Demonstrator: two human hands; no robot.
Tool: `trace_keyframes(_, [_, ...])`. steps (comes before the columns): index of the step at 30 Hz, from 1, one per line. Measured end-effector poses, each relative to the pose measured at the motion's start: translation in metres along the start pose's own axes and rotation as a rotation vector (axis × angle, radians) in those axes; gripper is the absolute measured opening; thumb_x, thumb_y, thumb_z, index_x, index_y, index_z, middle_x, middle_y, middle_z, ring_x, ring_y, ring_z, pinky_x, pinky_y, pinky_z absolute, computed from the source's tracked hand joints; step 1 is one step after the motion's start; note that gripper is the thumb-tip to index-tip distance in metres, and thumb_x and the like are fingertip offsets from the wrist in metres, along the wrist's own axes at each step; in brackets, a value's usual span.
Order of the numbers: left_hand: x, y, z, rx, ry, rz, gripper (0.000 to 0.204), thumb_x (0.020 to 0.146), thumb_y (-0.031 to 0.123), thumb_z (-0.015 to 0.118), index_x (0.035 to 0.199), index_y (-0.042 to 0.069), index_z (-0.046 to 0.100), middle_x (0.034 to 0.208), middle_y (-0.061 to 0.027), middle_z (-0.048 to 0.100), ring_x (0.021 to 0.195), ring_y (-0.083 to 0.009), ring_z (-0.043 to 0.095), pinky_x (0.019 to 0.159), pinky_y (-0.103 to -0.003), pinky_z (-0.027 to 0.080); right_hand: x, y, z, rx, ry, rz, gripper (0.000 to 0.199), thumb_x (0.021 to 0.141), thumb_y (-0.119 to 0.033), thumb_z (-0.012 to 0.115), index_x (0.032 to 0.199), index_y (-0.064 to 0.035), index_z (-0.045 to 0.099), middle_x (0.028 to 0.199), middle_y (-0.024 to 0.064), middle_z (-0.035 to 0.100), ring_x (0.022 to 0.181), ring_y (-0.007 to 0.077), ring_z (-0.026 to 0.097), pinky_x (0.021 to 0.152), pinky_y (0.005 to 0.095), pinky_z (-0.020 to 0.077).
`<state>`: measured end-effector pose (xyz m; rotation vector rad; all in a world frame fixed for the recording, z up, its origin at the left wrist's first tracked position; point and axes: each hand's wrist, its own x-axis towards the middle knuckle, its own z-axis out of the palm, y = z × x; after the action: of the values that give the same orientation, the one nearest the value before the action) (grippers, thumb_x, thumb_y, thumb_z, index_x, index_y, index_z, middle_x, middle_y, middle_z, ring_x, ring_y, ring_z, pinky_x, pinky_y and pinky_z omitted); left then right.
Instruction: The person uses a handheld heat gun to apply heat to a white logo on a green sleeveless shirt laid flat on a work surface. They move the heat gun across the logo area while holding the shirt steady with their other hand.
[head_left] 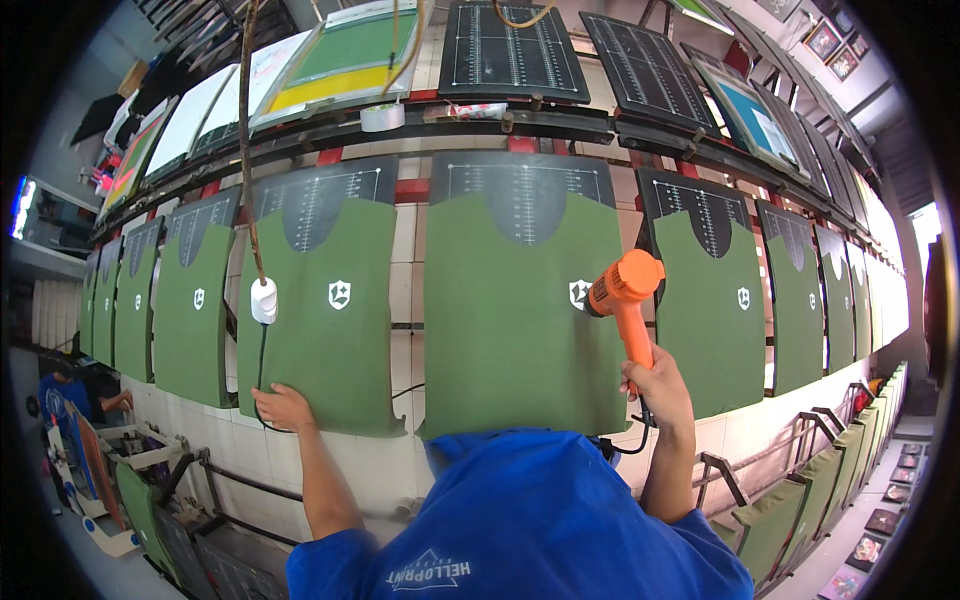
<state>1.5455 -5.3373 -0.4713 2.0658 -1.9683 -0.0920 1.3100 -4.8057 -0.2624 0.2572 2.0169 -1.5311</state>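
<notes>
My right hand (660,385) is wrapped round the handle of an orange heat gun (628,282). Its dark nozzle points left, at the white shield print (579,294) on the green fabric panel (520,330) in front of me. A black cord leaves the bottom of the handle. At the lower left, my left hand (285,408) is closed on a black power cord (262,360), over the lower part of another green panel (320,350). This cord hangs from a white socket connector (263,300). The fingertips show only in part.
Dark printing boards (525,175) with white ruler marks carry the panels in a long row. Behind them runs a rail (400,118) with framed screens (345,55) and more boards. A cable (247,130) hangs from above. A person in blue (70,390) works at far left.
</notes>
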Motion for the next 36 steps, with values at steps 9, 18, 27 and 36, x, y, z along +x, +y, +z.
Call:
trace_keyframes(9, [0.002, -0.004, 0.004, 0.001, 0.015, 0.011, 0.051, 0.099, 0.03, 0.046, 0.145, 0.011, 0.036, 0.14, -0.015, 0.046, 0.129, -0.0353, 0.042, 0.097, -0.055, 0.043, 0.002, 0.0, 0.002, -0.007, -0.011, 0.001, 0.034, 0.087, -0.009, 0.06, 0.118, 0.0029, 0.055, 0.072, 0.0017, 0.057, 0.059, 0.0105, 0.059, 0.052, 0.0238, 0.0467])
trace_keyframes(18, [0.002, -0.001, 0.003, 0.017, 0.005, 0.007, 0.051, 0.099, 0.03, 0.046, 0.145, 0.011, 0.035, 0.139, -0.0145, 0.046, 0.13, -0.0348, 0.042, 0.096, -0.054, 0.043, 0.007, -0.003, 0.007, -0.014, -0.019, -0.02, 0.026, 0.085, -0.01, 0.061, 0.109, 0.001, 0.056, 0.071, 0.0021, 0.057, 0.058, 0.0111, 0.059, 0.05, 0.0236, 0.0468])
trace_keyframes(27, [0.001, -0.002, 0.002, 0.018, 0.004, 0.012, 0.052, 0.099, 0.03, 0.046, 0.146, 0.01, 0.035, 0.14, -0.0135, 0.045, 0.131, -0.0344, 0.04, 0.097, -0.055, 0.042, 0.012, -0.011, 0.013, -0.048, -0.046, -0.015, 0.029, 0.087, -0.009, 0.06, 0.113, 0.0014, 0.055, 0.074, 0.0013, 0.057, 0.06, 0.0103, 0.059, 0.053, 0.024, 0.0465])
trace_keyframes(36, [0.002, -0.003, 0.003, 0.011, 0.006, 0.003, 0.051, 0.099, 0.03, 0.046, 0.145, 0.011, 0.035, 0.141, -0.0133, 0.046, 0.131, -0.034, 0.041, 0.097, -0.055, 0.042, 0.02, -0.012, 0.013, -0.04, -0.071, -0.03, 0.027, 0.087, -0.01, 0.062, 0.11, 0.0019, 0.055, 0.074, 0.0021, 0.058, 0.06, 0.0103, 0.06, 0.052, 0.0238, 0.0463])
